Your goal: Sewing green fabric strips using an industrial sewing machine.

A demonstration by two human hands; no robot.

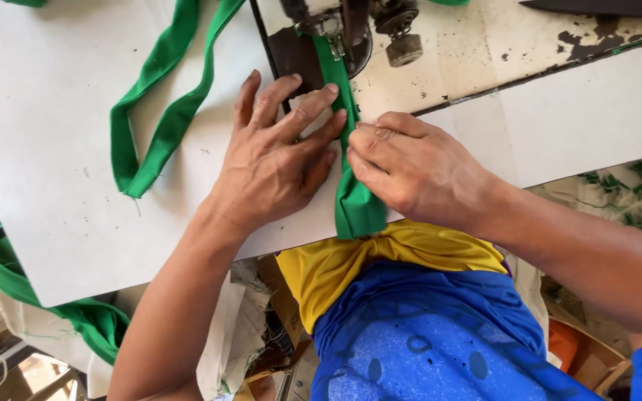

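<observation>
White table [53,186], sewing machine [351,30] just ahead: left hand [276,160] presses flat, fingers spread, beside the green strip [354,200]; right hand [417,171] pinches it.

Two hands are in view, a left hand [276,160] and a right hand [414,167], both lying on one white table [53,223]. One sewing machine [351,30] stands at the far edge, and one green strip [351,148] runs from it to the near edge under the hands. A second green strip [161,96] lies looped on the left of the table, and one more heap of green cloth [9,275] hangs off its left edge, making three green pieces as far as can be told.
</observation>
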